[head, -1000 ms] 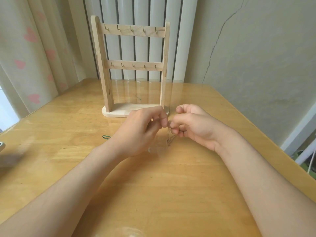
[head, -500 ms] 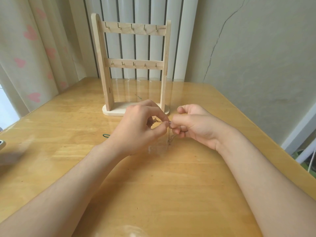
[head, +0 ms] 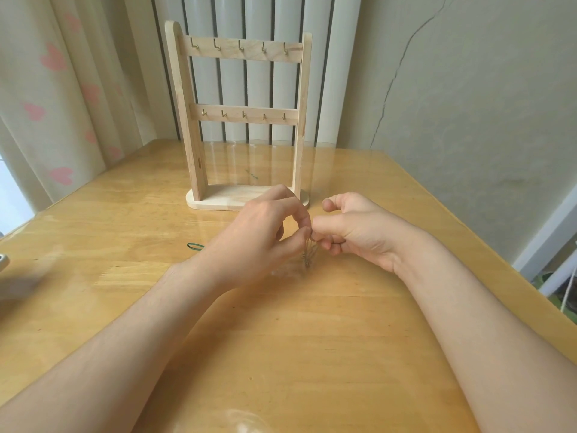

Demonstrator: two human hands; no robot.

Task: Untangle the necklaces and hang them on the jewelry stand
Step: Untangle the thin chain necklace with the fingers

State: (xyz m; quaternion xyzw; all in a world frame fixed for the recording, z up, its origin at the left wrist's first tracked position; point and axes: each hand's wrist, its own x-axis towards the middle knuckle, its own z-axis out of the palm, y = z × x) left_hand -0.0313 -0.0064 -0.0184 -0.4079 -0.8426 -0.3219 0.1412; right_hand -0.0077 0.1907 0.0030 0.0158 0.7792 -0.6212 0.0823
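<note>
A wooden jewelry stand (head: 243, 120) with two bars of bare brass hooks rises at the back of the table. In front of its base, my left hand (head: 262, 232) and my right hand (head: 352, 229) meet fingertip to fingertip. Both pinch a thin tangled bunch of necklace chains (head: 309, 256) that dangles from the fingertips down toward the tabletop. The chains' upper part is hidden between the fingers.
A small green loop (head: 195, 246) lies on the wooden table (head: 281, 339) left of my left hand. A curtain with pink hearts (head: 46, 104) hangs at the left. The table's right edge runs diagonally beside the wall.
My left fingers have closed back over the chain; the stretch of chain seen between the hands half a second ago is now hidden. Both hands stay in place.
</note>
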